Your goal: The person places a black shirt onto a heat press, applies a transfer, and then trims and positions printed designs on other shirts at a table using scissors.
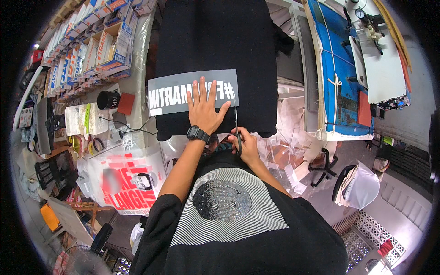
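Observation:
A strip of clear transfer film point(172, 81) with mirrored white lettering lies across black cloth point(213, 36) spread over a flat board. My left hand point(205, 110), a black watch point(198, 133) on its wrist, presses flat on the film with fingers spread. Closed around the handles of dark scissors point(236, 118) is my right hand point(248, 147), just below the cloth's front edge. The blades point away from me, over the film's right end beside the last printed character. Whether they are cutting into it, I cannot tell.
Several open cardboard boxes point(112, 48) line the left bench, near a black cup point(108, 99) and tape rolls point(95, 145). A printed sheet point(123, 181) hangs at lower left. Film scraps point(293, 172) litter the floor. Right stands a blue-topped machine point(337, 59) with a pressure gauge point(360, 14).

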Demonstrator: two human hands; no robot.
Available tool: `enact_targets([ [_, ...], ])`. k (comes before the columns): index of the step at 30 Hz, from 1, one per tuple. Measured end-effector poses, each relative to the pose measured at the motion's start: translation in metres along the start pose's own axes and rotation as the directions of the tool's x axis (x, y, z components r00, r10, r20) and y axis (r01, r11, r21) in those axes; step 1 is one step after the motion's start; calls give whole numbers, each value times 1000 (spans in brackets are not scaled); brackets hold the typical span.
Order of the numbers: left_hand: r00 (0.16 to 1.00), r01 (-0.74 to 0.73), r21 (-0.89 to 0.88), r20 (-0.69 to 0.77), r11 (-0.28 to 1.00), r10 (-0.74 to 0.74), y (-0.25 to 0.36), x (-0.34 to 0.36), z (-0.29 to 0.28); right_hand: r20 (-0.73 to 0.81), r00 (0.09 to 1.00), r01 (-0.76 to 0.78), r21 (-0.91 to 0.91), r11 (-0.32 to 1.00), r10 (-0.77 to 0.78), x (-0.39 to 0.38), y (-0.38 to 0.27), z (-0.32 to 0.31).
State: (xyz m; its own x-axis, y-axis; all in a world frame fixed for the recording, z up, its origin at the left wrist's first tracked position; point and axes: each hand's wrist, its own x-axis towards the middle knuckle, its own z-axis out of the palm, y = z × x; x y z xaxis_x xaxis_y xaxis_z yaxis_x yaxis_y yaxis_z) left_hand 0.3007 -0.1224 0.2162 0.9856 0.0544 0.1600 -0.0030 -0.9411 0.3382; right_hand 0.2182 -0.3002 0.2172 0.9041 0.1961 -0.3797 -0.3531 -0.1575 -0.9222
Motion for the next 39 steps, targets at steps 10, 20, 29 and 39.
enact_targets([
  [10, 1000, 1, 20, -10, 1000, -1, 0, 0, 1, -76, 994, 73, -27, 997, -74, -2, -15, 8],
  [20, 1000, 16, 6, -18, 1000, -16, 1, 1, -1, -58, 991, 108, -153, 982, -118, 18, -21, 2],
  [29, 1000, 26, 8, -5, 1000, -26, 0, 1, 1, -52, 997, 55, -105, 993, -60, 42, -50, 1],
  [39, 1000, 27, -13, -10, 1000, -27, 0, 1, -2, -140, 966, 158, -347, 924, -218, 110, -112, -4],
])
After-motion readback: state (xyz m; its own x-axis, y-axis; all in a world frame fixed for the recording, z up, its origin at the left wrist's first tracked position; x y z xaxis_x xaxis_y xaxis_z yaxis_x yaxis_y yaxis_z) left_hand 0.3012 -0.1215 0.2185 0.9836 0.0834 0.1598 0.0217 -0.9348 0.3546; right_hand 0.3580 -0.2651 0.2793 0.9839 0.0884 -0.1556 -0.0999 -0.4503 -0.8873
